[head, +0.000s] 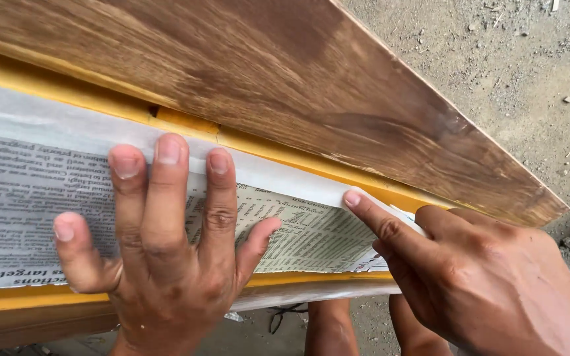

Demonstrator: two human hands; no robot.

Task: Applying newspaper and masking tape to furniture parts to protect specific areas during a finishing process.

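Left hand (159, 244) in lower left of the frame, spread wide and flat, palm down, all five fingers apart, pressing on the newspaper sheet (41, 204); nothing gripped, only held down. Fingertips (167, 150) reaching up to the white masking tape strip (47, 122) along the upper edge of the paper, thumb pointing to the right over the printed columns.

Right hand (489, 283) in lower right of the frame, mostly curled, index finger stretched out toward the left with the tip pressing on the right end of the same white strip, just where tape meets the yellow painted edge (285, 153). Other fingers folded under; not possible to tell if something is pinched below them.

Newspaper sheet lying across the left and middle of the frame, print upside down, covering a recessed panel between the upper yellow edge and a lower yellow band (28, 298). Lower right corner of the paper a little torn, next to the right hand.

Above, from upper left to the right side, a large brown stained wooden board (265, 66) with visible grain, running diagonally. Upper right, dusty concrete floor (509, 53) with small stones. At bottom middle, two bare legs (331, 326) below the work piece.
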